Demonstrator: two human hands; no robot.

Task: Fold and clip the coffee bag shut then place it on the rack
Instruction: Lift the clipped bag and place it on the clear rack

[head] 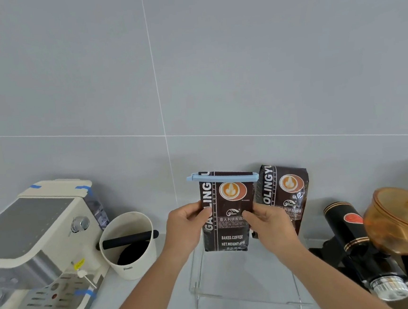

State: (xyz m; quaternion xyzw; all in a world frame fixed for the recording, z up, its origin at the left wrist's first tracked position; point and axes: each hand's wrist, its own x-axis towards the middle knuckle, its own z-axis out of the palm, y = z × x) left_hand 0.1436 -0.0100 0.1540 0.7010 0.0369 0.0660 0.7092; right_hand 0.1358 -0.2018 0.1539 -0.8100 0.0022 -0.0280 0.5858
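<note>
A dark brown coffee bag (225, 229) stands upright on a clear acrylic rack (245, 296) near the grey wall. Its folded top is held by a light blue clip (222, 178) running across it. My left hand (187, 223) grips the bag's left edge and my right hand (268, 224) grips its right edge, thumbs on the front. A second, identical coffee bag (287, 191) stands just behind and to the right, leaning on the wall.
A cream espresso machine (38, 245) fills the left side. Beside it is a white knock box (129, 244) with a black bar. A black grinder (364, 251) with an amber hopper (401, 221) stands at the right.
</note>
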